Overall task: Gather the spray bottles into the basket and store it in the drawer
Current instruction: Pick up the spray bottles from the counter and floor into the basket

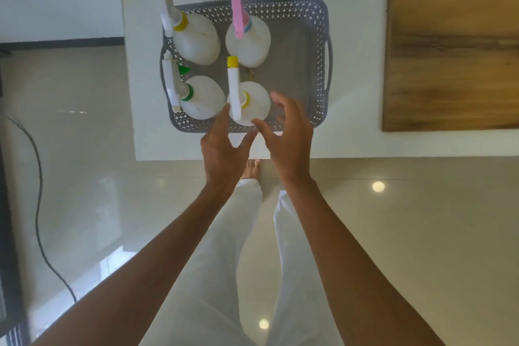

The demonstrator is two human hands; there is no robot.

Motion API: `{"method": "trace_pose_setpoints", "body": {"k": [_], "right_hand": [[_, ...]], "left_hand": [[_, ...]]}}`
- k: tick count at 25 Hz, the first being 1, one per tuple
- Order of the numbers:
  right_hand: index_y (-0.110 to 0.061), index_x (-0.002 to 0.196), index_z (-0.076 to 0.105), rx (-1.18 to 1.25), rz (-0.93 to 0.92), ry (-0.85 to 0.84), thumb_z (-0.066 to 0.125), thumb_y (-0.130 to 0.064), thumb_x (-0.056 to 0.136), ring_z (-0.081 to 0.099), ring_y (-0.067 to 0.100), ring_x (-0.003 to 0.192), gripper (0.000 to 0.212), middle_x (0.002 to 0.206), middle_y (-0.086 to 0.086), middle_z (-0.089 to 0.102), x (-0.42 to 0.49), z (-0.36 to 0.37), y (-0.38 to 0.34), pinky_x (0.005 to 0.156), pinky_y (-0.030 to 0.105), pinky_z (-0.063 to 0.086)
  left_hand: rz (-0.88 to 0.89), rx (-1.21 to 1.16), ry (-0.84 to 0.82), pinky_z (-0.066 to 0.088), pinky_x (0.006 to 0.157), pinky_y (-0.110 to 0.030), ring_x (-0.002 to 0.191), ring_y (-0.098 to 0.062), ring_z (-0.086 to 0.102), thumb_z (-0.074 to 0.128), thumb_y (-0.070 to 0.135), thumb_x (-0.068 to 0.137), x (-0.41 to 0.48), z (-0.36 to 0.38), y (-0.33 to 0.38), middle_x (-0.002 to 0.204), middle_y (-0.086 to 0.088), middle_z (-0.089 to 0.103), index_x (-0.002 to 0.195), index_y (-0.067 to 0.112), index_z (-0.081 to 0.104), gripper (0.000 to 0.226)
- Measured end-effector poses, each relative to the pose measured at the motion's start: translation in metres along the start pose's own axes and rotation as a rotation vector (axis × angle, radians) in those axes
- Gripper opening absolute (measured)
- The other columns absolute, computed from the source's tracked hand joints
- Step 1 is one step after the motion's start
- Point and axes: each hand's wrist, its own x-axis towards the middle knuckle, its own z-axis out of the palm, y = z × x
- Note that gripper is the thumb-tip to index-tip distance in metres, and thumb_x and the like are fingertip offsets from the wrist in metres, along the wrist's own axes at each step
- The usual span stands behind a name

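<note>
A grey perforated basket stands on a white counter. Several white spray bottles stand upright in its left half: one with a blue nozzle and yellow collar, one with a pink sprayer, one with green trim, and one with a yellow nozzle at the near rim. My left hand and my right hand hover on either side of the yellow-nozzle bottle, fingers spread, holding nothing. My left index fingertip is right beside that bottle.
A wooden board lies on the counter to the right of the basket. The basket's right half holds nothing. A black cable runs over the glossy tiled floor at left. My white trousers and a bare foot show below the counter edge.
</note>
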Motion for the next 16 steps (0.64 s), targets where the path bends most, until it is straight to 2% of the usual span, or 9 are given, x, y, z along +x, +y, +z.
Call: {"method": "trace_pose_setpoints", "body": {"k": [2,5,7,8,9,11,13,16], "right_hand": [[-0.01,0.125,0.064,0.035,0.064,0.171,0.082,-0.024,0.085,0.065,0.021,0.114,0.047,0.125,0.007,0.068,-0.029,-0.016,0.013,0.095,0.032,0.058],[-0.012,0.122,0.065,0.09,0.229,0.378,0.077,-0.02,0.088,0.064,0.008,0.107,0.037,0.12,0.004,0.067,-0.086,-0.038,0.045,0.092,0.022,0.055],[-0.011,0.124,0.063,0.095,0.357,0.461,0.075,-0.017,0.09,0.061,-0.004,0.104,0.036,0.119,0.004,0.066,-0.138,-0.048,0.073,0.091,0.01,0.05],[-0.011,0.124,0.063,0.087,0.424,0.491,0.074,-0.016,0.091,0.061,-0.003,0.105,0.036,0.12,0.005,0.065,-0.167,-0.05,0.087,0.092,0.012,0.051],[-0.011,0.126,0.061,0.078,0.495,0.498,0.073,-0.017,0.091,0.062,0.003,0.109,0.037,0.122,0.005,0.064,-0.195,-0.049,0.1,0.097,0.022,0.053],[-0.012,0.133,0.056,0.037,0.634,0.433,0.071,-0.021,0.093,0.06,0.021,0.122,0.043,0.131,0.005,0.061,-0.25,-0.044,0.127,0.106,0.04,0.051],[-0.014,0.142,0.049,-0.039,0.759,0.288,0.068,-0.027,0.095,0.05,0.024,0.137,0.053,0.144,0.006,0.053,-0.304,-0.035,0.161,0.113,0.041,0.045],[-0.012,0.148,0.041,-0.098,0.91,0.105,0.067,-0.036,0.094,0.044,0.025,0.139,0.064,0.149,0.008,0.048,-0.365,-0.023,0.211,0.109,0.038,0.045]], "left_hand": [[-0.032,-0.018,0.016,0.057,0.094,-0.039,0.115,-0.019,0.064,0.075,0.023,0.087,-0.024,-0.003,0.003,0.139,-0.007,0.06,0.143,0.008,0.048,0.064],[0.101,0.026,0.058,0.053,0.078,-0.027,0.093,-0.004,0.056,0.07,0.022,0.089,-0.071,-0.001,0.01,0.139,-0.005,0.05,0.146,0.012,0.041,0.065],[0.249,0.039,-0.084,0.049,0.081,-0.027,0.092,-0.001,0.053,0.066,0.024,0.091,-0.106,0.009,0.011,0.139,-0.002,0.046,0.145,0.016,0.04,0.06],[0.337,0.072,-0.192,0.049,0.086,-0.03,0.1,-0.004,0.055,0.062,0.027,0.092,-0.123,0.015,0.008,0.14,-0.001,0.046,0.144,0.018,0.041,0.058],[0.438,0.118,-0.308,0.05,0.093,-0.036,0.114,-0.01,0.055,0.06,0.028,0.091,-0.138,0.022,0.003,0.141,-0.002,0.047,0.144,0.017,0.042,0.057],[0.669,0.222,-0.538,0.048,0.101,-0.047,0.13,-0.02,0.051,0.061,0.025,0.091,-0.165,0.04,-0.013,0.141,-0.005,0.052,0.144,0.014,0.046,0.056],[0.86,0.384,-0.779,0.049,0.1,-0.045,0.132,-0.023,0.052,0.061,0.025,0.093,-0.192,0.066,-0.033,0.145,-0.007,0.052,0.149,0.015,0.042,0.06],[0.989,0.726,-1.102,0.041,0.108,-0.039,0.142,-0.023,0.038,0.049,0.035,0.1,-0.229,0.109,-0.068,0.158,-0.004,0.033,0.158,0.021,0.018,0.068]]}}
